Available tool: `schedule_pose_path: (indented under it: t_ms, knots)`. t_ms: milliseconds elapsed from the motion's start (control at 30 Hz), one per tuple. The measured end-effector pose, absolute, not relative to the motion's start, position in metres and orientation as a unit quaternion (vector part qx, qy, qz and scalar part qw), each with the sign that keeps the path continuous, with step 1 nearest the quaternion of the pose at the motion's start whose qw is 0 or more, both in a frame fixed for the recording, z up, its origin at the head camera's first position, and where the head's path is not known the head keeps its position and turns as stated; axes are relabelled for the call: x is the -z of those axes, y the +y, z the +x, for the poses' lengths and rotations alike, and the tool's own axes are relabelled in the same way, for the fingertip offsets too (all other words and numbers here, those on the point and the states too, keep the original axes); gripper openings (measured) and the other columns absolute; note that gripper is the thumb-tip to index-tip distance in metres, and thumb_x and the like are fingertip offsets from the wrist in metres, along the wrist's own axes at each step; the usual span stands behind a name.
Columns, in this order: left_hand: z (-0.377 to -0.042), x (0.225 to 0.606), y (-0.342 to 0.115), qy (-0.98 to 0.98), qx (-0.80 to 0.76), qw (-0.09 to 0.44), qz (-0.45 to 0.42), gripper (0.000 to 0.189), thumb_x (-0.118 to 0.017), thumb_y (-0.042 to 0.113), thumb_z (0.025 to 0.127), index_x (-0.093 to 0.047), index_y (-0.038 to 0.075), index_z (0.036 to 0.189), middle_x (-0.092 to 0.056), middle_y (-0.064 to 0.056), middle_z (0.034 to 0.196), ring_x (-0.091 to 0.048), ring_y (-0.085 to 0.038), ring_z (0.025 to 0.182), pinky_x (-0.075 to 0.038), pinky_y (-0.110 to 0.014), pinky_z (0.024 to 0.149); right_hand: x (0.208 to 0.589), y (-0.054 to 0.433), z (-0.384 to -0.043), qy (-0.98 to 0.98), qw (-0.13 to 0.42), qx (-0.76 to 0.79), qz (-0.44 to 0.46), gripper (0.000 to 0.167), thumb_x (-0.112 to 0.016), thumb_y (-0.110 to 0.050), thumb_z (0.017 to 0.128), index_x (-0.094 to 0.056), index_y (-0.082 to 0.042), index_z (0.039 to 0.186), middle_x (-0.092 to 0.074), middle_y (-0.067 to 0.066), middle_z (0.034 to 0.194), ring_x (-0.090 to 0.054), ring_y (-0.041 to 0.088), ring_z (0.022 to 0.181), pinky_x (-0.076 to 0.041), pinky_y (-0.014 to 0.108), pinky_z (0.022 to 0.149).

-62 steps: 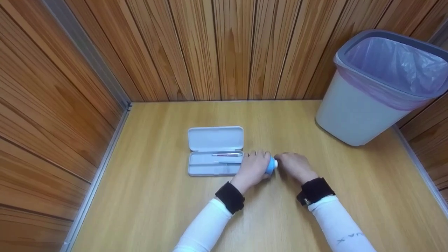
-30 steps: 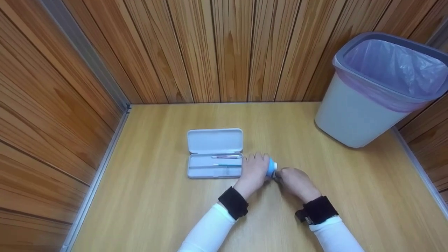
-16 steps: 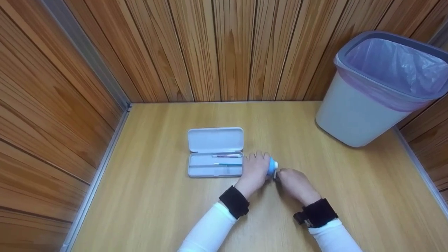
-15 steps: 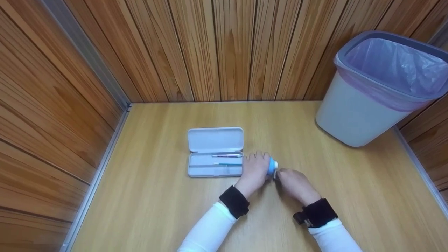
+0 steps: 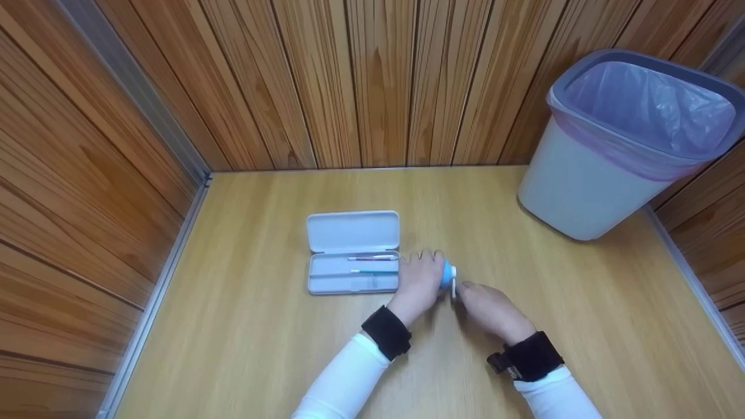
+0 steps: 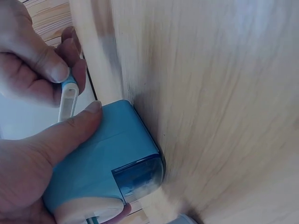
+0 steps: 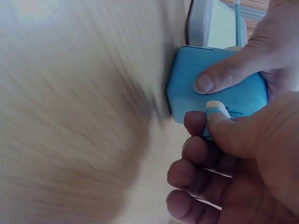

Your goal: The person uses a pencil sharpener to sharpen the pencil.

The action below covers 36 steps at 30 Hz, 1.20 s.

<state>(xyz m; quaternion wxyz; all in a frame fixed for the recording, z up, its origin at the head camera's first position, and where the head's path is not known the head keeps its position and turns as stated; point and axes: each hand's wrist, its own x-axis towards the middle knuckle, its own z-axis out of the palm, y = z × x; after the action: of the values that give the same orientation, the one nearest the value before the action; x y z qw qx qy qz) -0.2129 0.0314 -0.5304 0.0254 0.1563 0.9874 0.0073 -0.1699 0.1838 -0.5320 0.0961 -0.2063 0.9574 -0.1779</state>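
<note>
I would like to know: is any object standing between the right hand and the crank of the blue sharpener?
Nothing visible stands in the way: the right hand pinches the crank at its end, while the left hand holds the blue sharpener.

no text, label, brand, number or sign can be read in any of the three views.
</note>
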Motion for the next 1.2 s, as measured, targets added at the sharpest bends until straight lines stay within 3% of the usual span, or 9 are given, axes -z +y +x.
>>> schedule_pose_path:
  t_ms: [333,533,667,767,933,1200]
  knots:
    - [-0.213,0.530,0.030,0.986,-0.006,0.026,0.163,0.053,-0.081,0.036,0.077,-0.059,0.016,0.119,-0.060,-0.004,0.106,-0.058,-0.024,0.094,-0.047,-0.043,0.082,0.517,0.183,-0.169,0.944,0.164,0.254,-0.134,0.019,-0.041,-0.011,0.103,-0.060,-0.007,0.104,-0.048,0.004,0.076,-0.047,0.020,0.066,-0.040,0.035,0.057]
    - [-0.211,0.529,0.030,0.986,-0.002,0.014,0.168,0.049,-0.081,0.035,0.077,-0.058,0.016,0.116,-0.061,-0.004,0.105,-0.058,-0.024,0.094,-0.047,-0.045,0.083,0.512,0.184,-0.169,0.944,0.176,0.229,-0.157,0.017,-0.050,-0.004,0.099,-0.060,-0.004,0.113,-0.048,0.004,0.075,-0.046,0.020,0.062,-0.041,0.035,0.054]
    - [-0.210,0.530,0.028,0.984,0.005,-0.026,0.176,0.039,-0.079,0.032,0.078,-0.060,0.017,0.108,-0.062,-0.003,0.099,-0.059,-0.023,0.090,-0.046,-0.040,0.076,0.511,0.186,-0.171,0.937,0.184,0.263,-0.139,0.013,-0.048,-0.009,0.099,-0.060,-0.008,0.104,-0.048,0.004,0.075,-0.046,0.021,0.062,-0.040,0.036,0.054]
    - [-0.211,0.530,0.026,0.980,0.014,-0.053,0.190,0.039,-0.079,0.037,0.077,-0.060,0.018,0.105,-0.063,-0.001,0.096,-0.060,-0.022,0.086,-0.043,-0.037,0.071,0.509,0.188,-0.174,0.936,0.179,0.264,-0.148,0.011,-0.049,-0.008,0.098,-0.059,-0.008,0.100,-0.049,0.003,0.077,-0.046,0.021,0.063,-0.040,0.036,0.055]
    - [-0.213,0.530,0.023,0.976,0.028,-0.033,0.216,0.053,-0.078,0.049,0.077,-0.060,0.017,0.116,-0.064,-0.003,0.102,-0.061,-0.023,0.086,-0.044,-0.036,0.073,0.508,0.191,-0.177,0.940,0.168,0.241,-0.174,0.016,-0.052,0.000,0.094,-0.061,-0.007,0.105,-0.056,0.004,0.084,-0.049,0.019,0.066,-0.042,0.035,0.057]
    - [-0.216,0.530,0.022,0.973,0.025,-0.011,0.228,0.059,-0.078,0.049,0.079,-0.058,0.016,0.123,-0.063,-0.004,0.109,-0.060,-0.024,0.091,-0.047,-0.038,0.077,0.504,0.194,-0.180,0.943,0.129,0.231,-0.202,0.014,-0.052,0.001,0.095,-0.062,-0.005,0.102,-0.058,0.004,0.082,-0.051,0.016,0.067,-0.045,0.032,0.059]
